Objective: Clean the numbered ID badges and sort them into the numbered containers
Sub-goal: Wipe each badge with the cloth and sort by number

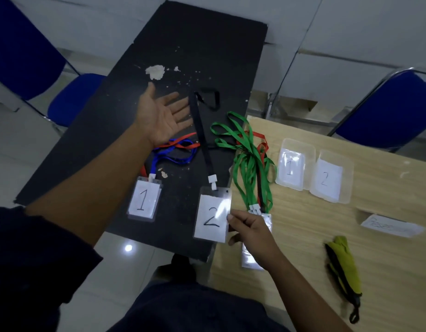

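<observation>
Reads "2" in black marker on white paper inside a clear sleeve: badge 2 (210, 215), flat at the near right corner of the black board (183, 44). Pinched at its right edge between thumb and fingers of the right hand (250, 230); clipped at the top to a black lanyard (202, 137) running up the board. To its left and apart from it, also flat on the board: badge 1 (143, 200), marked "1", on a blue lanyard (176, 152) tangled with a red one.

Over the middle of the board, the left hand (161, 116): palm up, fingers straight and spread, holding nothing, fingertips just beside the black lanyard.

On the wooden table (303, 271), side by side and touching: clear container 1 (303, 143) with a slip reading "1", and container 2 (348, 178) with "2". Further right, a paper slip (391, 225), handwriting too blurred to read.

Between board and containers, a heap of green lanyards (248, 159), leading to more clear badges (251, 258) partly under the right hand, numbers hidden. Toward the table's near right, a yellow-green cloth (346, 264). Bare wood between cloth and containers. Board's right edge along the table's left edge.
</observation>
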A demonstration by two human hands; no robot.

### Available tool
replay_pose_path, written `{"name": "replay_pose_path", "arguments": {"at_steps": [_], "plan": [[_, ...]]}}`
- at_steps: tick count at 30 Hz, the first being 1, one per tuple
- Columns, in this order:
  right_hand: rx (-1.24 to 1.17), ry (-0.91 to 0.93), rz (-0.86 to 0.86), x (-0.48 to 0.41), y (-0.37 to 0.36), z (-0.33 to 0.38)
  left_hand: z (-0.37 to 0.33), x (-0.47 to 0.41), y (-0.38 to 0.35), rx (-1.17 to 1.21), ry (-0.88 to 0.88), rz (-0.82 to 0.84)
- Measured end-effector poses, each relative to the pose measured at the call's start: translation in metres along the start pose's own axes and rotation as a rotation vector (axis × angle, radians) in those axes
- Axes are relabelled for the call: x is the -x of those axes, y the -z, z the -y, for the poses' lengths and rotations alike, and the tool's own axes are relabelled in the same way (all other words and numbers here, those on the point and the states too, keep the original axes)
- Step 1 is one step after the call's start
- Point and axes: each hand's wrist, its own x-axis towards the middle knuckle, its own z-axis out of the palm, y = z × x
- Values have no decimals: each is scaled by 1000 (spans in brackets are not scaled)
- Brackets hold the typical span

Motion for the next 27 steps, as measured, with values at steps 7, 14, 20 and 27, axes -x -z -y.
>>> {"name": "replay_pose_path", "arguments": {"at_steps": [7,14,20,27], "plan": [[-37,-122,11,-41,-67,-16,-20,-9,67,-110,55,-109],[34,-200,-12,-83,-130,-32,-30,-24,111,-292,161,-109],[84,-188,-218,-92,-125,-51,-9,-42,82,-343,198,5],[140,-250,-377,-79,-88,-77,24,-63,67,-302,270,63]]}}
